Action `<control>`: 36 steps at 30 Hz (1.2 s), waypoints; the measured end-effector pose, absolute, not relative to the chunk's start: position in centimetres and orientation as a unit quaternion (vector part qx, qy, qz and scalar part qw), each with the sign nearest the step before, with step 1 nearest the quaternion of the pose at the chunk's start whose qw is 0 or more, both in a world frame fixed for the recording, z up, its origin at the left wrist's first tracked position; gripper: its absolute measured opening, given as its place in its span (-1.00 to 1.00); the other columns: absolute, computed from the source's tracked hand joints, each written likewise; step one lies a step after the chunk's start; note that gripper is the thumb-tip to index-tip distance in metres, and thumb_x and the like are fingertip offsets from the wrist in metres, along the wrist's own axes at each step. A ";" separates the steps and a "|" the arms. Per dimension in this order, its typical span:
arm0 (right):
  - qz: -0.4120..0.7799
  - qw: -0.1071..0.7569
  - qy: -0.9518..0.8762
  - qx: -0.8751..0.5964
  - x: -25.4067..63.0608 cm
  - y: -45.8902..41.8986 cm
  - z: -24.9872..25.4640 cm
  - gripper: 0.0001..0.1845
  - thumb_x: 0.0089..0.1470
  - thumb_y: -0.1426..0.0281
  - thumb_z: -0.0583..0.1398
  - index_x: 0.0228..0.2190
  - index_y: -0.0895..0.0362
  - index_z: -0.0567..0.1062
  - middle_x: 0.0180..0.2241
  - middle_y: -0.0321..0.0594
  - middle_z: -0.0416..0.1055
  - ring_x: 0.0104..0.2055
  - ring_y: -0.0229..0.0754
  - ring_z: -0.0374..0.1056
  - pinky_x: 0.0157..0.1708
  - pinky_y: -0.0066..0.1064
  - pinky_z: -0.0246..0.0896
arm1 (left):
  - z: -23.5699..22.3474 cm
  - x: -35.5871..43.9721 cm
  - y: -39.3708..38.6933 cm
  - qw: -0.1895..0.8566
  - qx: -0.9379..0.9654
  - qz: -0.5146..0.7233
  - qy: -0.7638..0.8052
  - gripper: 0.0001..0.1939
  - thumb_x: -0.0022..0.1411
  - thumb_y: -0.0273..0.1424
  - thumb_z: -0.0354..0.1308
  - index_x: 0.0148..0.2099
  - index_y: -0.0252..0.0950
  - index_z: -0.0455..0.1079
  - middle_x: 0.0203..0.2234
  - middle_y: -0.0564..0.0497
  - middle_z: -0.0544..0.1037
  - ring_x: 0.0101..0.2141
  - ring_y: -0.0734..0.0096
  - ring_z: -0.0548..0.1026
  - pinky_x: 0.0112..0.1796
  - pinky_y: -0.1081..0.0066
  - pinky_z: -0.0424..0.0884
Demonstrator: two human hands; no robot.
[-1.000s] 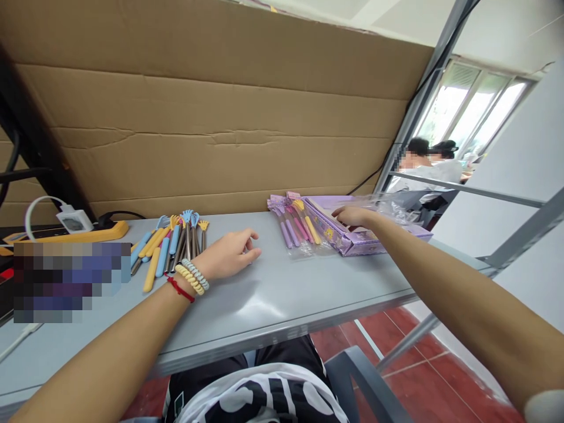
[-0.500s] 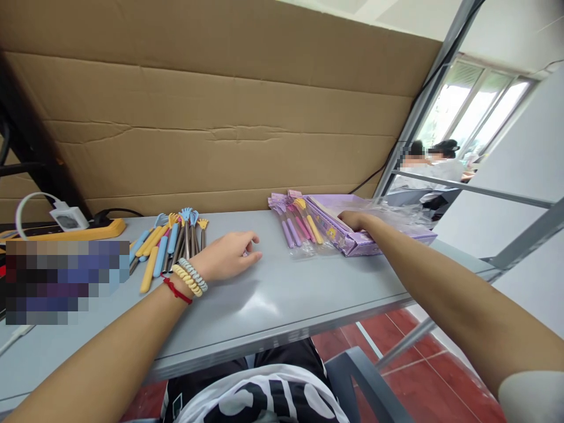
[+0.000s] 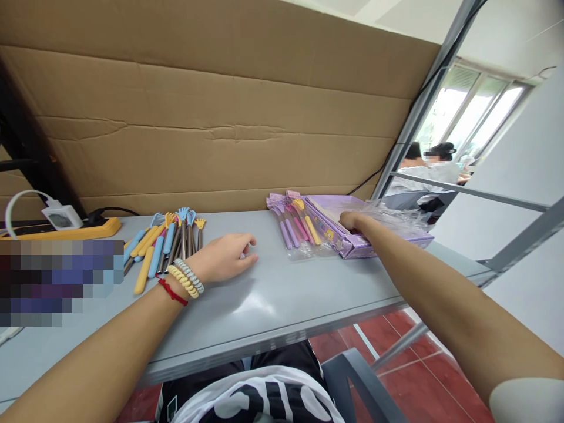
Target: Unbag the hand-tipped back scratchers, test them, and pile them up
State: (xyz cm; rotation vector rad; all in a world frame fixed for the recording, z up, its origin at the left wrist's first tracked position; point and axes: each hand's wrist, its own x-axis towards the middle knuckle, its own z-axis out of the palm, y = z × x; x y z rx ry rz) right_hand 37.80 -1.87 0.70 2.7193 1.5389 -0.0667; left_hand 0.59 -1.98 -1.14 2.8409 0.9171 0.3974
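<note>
My left hand point(image 3: 227, 257) hovers over or rests on the grey table, fingers loosely curled with the thumb apart; I see nothing held in it. Close behind its wrist lies a pile of small back scratchers point(image 3: 154, 244) with blue and yellow handles, metal rods and claw-like heads. My right hand point(image 3: 352, 221) reaches into an open purple box point(image 3: 361, 249), its fingers hidden inside. Clear plastic bags point(image 3: 400, 214) lie in and over that box. Left of it, several back scratchers in clear wrappers point(image 3: 296, 222) lie side by side, with purple, pink and yellow handles.
A yellow power strip point(image 3: 99, 228) with a white charger point(image 3: 62, 216) sits at the table's left. A cardboard panel point(image 3: 229, 106) stands along the back. Metal frame bars point(image 3: 467, 191) rise at the right. Other people sit beyond, near a window point(image 3: 480, 111).
The view has shifted slightly. Both hands hold nearly the same places, the right one still in the purple box.
</note>
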 end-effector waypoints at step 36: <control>0.091 -0.125 0.602 0.784 24.0 1.0 0.4 -0.64 0.11 0.31 0.05 -0.17 0.26 0.48 -0.12 0.13 0.45 -0.06 0.05 0.38 -0.15 -0.29 0.23 | -0.7 -1.1 0.7 0.005 0.917 0.126 0.378 -0.66 0.21 -0.19 -0.08 -0.23 -0.29 0.40 -0.24 -0.14 0.54 -0.22 0.18 0.47 -0.23 0.31 0.32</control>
